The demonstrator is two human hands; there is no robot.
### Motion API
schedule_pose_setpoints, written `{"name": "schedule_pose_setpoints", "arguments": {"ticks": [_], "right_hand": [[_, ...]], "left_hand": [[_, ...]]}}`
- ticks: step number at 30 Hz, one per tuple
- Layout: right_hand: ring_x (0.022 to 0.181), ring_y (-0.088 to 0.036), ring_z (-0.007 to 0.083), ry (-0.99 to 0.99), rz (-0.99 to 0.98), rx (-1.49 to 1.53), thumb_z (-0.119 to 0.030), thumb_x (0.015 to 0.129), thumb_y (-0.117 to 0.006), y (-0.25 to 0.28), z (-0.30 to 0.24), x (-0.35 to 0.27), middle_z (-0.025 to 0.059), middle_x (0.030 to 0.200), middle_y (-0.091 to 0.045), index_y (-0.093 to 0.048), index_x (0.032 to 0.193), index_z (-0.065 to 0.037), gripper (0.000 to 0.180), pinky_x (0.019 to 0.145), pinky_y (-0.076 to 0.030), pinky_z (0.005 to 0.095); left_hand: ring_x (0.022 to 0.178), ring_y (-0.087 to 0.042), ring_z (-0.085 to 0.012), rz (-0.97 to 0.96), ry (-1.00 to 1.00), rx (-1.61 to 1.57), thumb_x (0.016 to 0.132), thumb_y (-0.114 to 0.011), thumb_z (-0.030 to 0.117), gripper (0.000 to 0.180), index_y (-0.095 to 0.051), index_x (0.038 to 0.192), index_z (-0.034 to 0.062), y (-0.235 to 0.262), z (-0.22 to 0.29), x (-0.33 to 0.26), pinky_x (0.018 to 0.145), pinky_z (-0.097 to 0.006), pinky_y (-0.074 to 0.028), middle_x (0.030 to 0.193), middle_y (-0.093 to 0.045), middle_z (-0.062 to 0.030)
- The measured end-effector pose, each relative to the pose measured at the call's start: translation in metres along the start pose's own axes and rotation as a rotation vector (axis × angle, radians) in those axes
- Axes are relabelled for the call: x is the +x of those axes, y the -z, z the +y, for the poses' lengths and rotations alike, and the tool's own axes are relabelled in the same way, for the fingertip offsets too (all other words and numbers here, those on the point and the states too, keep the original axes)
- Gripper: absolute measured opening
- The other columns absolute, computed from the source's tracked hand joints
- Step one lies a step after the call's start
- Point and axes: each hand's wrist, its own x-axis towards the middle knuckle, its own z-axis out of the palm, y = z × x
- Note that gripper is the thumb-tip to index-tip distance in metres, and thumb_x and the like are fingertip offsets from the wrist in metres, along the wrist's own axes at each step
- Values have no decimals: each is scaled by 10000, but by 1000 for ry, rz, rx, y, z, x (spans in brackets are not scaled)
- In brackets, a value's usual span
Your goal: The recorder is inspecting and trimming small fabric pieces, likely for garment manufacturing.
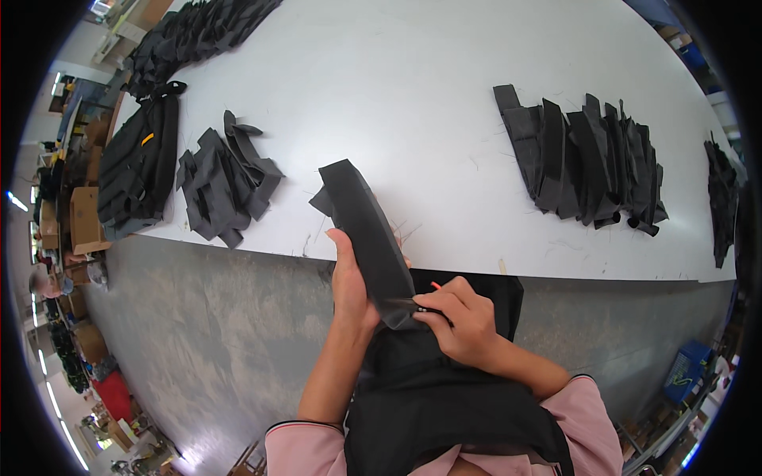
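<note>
Both forearms rise from below; left hand [351, 282] in upright grip, right hand [464, 321] curled in pinch.

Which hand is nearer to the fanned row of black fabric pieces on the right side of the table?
Right. The right hand is below the row of black fabric pieces, at the near table edge; the left hand, farther left, holds a black fabric strip.

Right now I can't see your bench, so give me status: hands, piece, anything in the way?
Left hand grips black fabric strip. Right hand pinches small tool at its lower end. Black fabric piles lie apart on white table.
</note>
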Motion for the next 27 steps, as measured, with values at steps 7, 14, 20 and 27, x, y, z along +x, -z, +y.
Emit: {"name": "schedule_pose_setpoints", "arguments": {"ticks": [7, 14, 20, 27], "right_hand": [[621, -540, 136, -197, 91, 142, 16, 702, -728, 14, 17, 8, 62, 781, -516, -623, 915, -22, 241, 541, -444, 243], [663, -523, 103, -252, 53, 250, 33, 713, -711, 15, 21, 22, 47, 841, -514, -619, 925, -20, 238, 552, -407, 217], [662, -525, 131, -283, 78, 376, 8, 743, -698, 7, 28, 18, 52, 855, -491, -608, 925, -18, 205, 567, -455, 260], [580, -528, 232, -64, 143, 70, -24, 705, -716, 8, 28, 20, 72, 764, -517, -616, 894, -47, 215, 545, -442, 300]], "left_hand": [[772, -506, -173, -16, 23, 1, 928, -322, 591, 637, -502, 1089, 2, 8, 1, -3, 711, -322, -452, 865, -524, -78], [798, -599, -193, 35, 40, -4, 945, -308, 558, 605, -527, 1071, 8, 12, -1, -3, 715, -322, -510, 898, -600, -100], [806, -601, -185, 38, 53, -35, 947, -327, 546, 583, -531, 1073, 15, 6, -1, -5, 725, -319, -512, 896, -603, -89], [839, -567, -181, 91, 67, 1, 946, -342, 542, 577, -522, 1068, 6, 3, -1, -6, 721, -306, -514, 903, -572, -85]]}}
